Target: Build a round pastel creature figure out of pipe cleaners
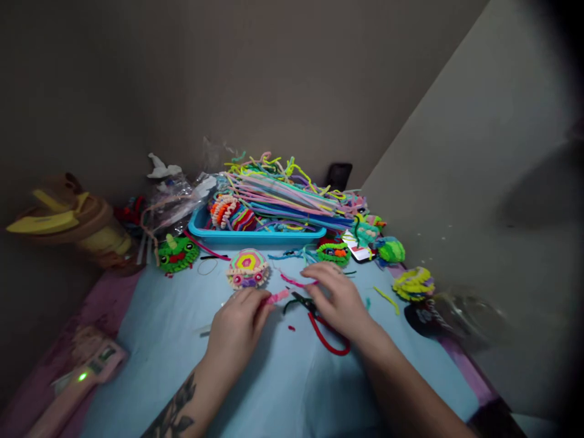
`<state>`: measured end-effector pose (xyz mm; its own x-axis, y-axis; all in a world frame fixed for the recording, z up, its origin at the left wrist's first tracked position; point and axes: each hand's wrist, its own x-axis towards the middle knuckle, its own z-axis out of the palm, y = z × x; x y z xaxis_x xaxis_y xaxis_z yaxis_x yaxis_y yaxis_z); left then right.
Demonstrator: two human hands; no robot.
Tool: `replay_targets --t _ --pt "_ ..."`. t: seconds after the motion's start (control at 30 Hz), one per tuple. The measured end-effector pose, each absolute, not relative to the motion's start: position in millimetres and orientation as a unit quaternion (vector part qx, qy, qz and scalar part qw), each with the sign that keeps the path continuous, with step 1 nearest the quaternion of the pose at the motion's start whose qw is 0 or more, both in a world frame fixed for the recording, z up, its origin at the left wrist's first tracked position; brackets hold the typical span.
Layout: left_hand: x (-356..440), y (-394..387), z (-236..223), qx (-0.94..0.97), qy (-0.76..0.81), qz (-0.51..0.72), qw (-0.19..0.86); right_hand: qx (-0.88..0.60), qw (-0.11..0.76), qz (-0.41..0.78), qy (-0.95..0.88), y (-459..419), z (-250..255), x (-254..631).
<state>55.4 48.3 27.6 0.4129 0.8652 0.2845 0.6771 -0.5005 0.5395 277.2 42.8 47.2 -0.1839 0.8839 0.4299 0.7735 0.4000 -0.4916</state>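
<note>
My left hand (237,322) is closed, its thumb and fingertips pinching a short pink coiled pipe cleaner (277,297). A thin magenta pipe cleaner (292,280) is pinched in my right hand (335,298), its free end pointing left. Beneath the right hand lies a red-handled hand tool (329,342) with dark jaws, pliers or snips, partly covered. Just beyond my left hand rests a round pink, yellow and cream pipe-cleaner figure (247,269) with pink eyes. A tiny dark red bit (291,328) sits on the light blue cloth (283,377) between my forearms.
A blue tray (255,236) heaped with pipe cleaners stands at the back. Green figures (177,252) and a yellow one (413,284) lie around it. On the left are a glue gun (91,371) with a green light and a brown pot (98,225); a clear jar (469,313) is on the right.
</note>
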Motion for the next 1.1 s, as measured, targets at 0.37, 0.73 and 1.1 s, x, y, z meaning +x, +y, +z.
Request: replay_targets --t 0.37,0.73,1.1 --pt "54.9 47.2 22.7 0.843 0.438 0.287 0.126 -0.439 0.339 0.126 -0.822 42.0 17.5 239.9" --pt "58.0 46.0 25.3 0.853 0.443 0.253 0.106 -0.483 0.330 0.109 -0.804 40.7 15.8 250.7" --pt "57.1 47.6 25.3 0.845 0.460 0.250 0.115 -0.468 0.366 0.125 -0.794 41.0 12.2 252.7"
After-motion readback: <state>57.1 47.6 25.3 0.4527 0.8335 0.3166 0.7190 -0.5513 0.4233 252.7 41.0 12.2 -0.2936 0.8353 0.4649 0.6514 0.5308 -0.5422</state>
